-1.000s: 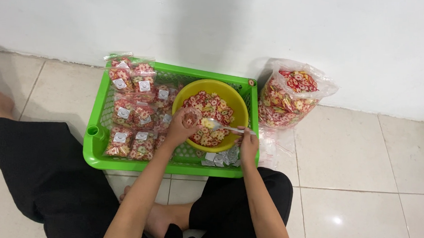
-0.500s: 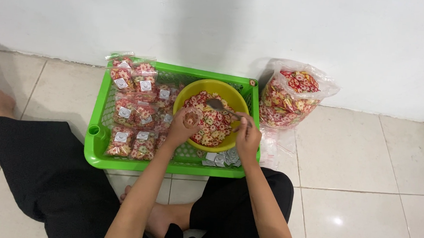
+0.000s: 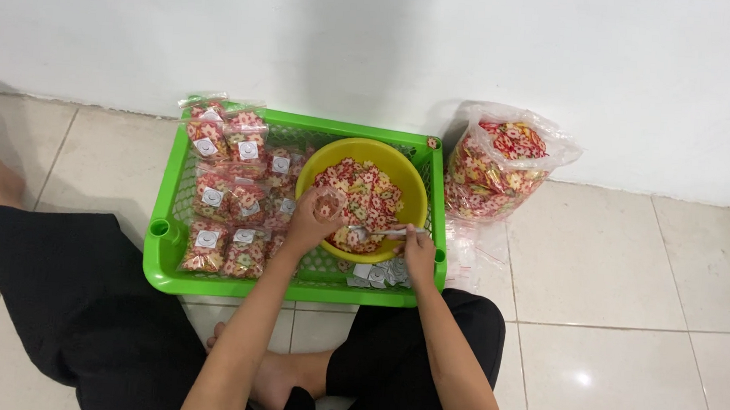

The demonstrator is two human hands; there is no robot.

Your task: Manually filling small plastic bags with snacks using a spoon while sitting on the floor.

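Fingers of the left hand (image 3: 312, 220) curl around a small clear packet (image 3: 328, 204) partly filled with sweets, holding it just over the near-left rim of the yellow bowl (image 3: 412, 201). Those of the right hand (image 3: 419, 249) pinch the handle of a metal spoon (image 3: 373, 231), whose tip lies among the red, yellow and white sweets (image 3: 364, 188) inside the bowl; how much the spoon carries is hard to make out.

That bowl sits in the right half of a green plastic basket (image 3: 167, 265). Left of the bowl, stacked filled packets (image 3: 229, 190) with white labels crowd the basket, the lower ones half hidden under the upper. Just in front of the bowl, beside the right wrist, lies a heap of loose white labels (image 3: 378, 273), too small to tell apart. Right of the bowl, outside the basket, a big clear sack (image 3: 496, 167) of the same sweets leans by the wall, with empty clear bags (image 3: 468, 252) barely visible on the tiles below it.
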